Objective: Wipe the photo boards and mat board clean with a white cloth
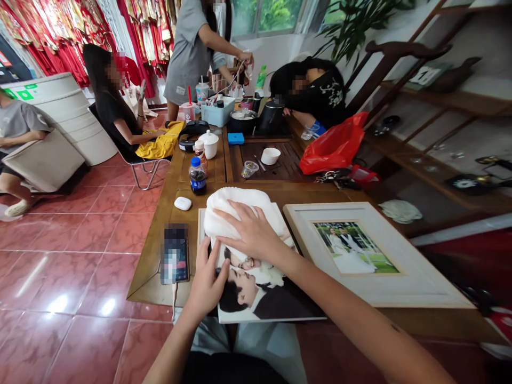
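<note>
Left hand lies flat, pinning the photo to the desk, right hand spread on the white cloth: light, even strokes seem wisest.

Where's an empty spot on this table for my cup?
Bare wood lies between the earbud case, the phone and the table edge, and a strip between the tea tray and the framed photo. The far end by the kettle is crowded.

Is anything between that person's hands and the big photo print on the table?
For the right hand, yes: a white cloth lies under its palm, on top of the photo print. The left hand rests straight on the print's left edge, with nothing visible between them.
</note>
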### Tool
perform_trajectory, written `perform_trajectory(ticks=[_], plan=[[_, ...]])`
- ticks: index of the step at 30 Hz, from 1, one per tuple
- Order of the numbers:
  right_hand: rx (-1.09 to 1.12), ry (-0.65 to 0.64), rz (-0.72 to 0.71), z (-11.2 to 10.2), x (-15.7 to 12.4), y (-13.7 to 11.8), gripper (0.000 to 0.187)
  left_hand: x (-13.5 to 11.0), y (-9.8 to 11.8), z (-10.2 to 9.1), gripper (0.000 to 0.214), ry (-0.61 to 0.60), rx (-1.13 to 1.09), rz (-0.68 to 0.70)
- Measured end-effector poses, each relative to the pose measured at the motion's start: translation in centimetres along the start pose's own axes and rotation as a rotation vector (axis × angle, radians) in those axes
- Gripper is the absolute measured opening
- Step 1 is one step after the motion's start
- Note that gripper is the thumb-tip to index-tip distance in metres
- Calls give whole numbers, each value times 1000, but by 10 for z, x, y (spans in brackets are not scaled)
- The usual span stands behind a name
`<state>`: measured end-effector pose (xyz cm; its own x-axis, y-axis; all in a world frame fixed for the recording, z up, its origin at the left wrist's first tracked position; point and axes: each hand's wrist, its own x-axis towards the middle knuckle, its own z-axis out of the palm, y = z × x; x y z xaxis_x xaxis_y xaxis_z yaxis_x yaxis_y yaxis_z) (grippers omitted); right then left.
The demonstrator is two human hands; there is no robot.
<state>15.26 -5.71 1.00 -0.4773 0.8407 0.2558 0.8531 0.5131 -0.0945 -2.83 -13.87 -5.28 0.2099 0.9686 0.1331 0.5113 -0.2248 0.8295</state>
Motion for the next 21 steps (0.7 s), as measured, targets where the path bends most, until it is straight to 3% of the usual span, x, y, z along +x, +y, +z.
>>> perform_trajectory(ticks=[13,21], plan=[[-4,55,133,-4,-32,49,64,-1,6,-1,55,-36,1,-35],[41,78,88,-11,-73,50,65,0,7,-1,55,-29,-2,-36]])
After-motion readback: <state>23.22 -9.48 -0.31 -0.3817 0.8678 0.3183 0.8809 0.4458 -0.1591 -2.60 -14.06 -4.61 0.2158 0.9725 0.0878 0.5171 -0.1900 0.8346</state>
